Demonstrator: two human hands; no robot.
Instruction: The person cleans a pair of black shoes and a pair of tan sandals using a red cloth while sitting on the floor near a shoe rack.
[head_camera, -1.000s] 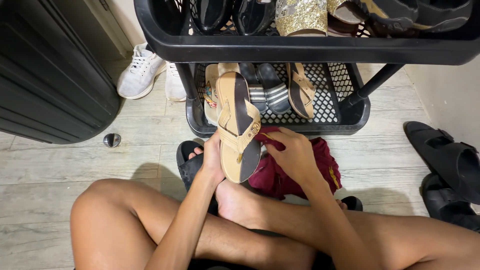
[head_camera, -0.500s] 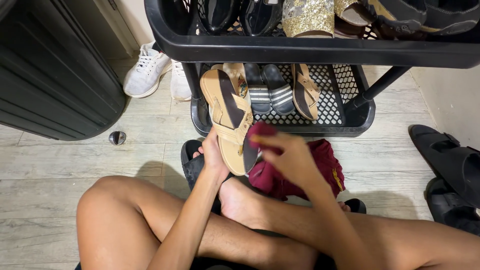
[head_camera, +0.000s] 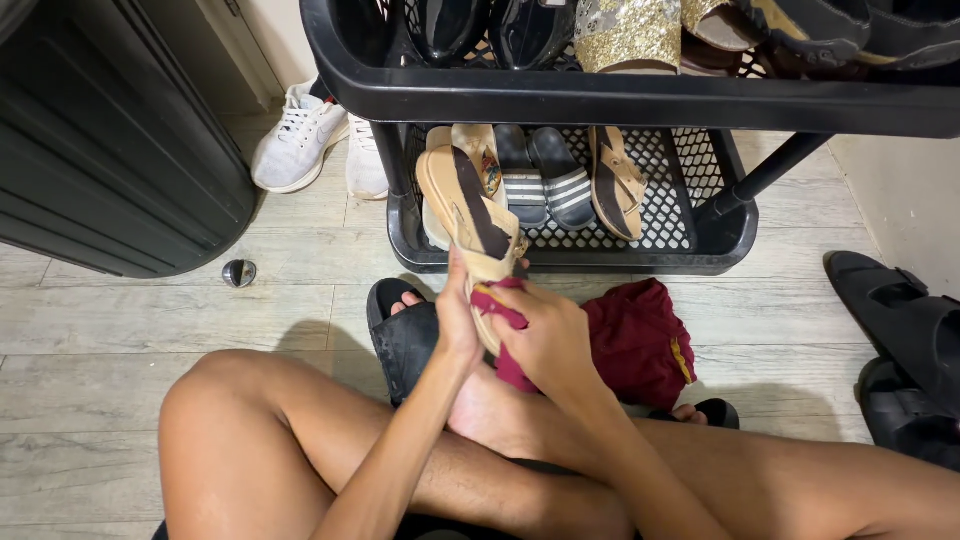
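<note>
Before the black shoe rack (head_camera: 560, 262), whose low shelf holds striped slides (head_camera: 545, 180) and a tan sandal (head_camera: 615, 185), a person sits cross-legged over a maroon cloth (head_camera: 640, 340) on the floor. Just in front of that rack the left hand (head_camera: 455, 320) grips the heel of a beige sandal (head_camera: 470, 215), its toe tilted up toward the shelf, while the right hand (head_camera: 545, 340) presses a bunched fold of cloth against the sole. Held only at the heel, the sandal could twist or slip under hard rubbing and knock the rack.

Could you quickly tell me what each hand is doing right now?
Left hand: closed on the tan sandal.
Right hand: closed on a maroon cloth, pressed against the sandal.
</note>
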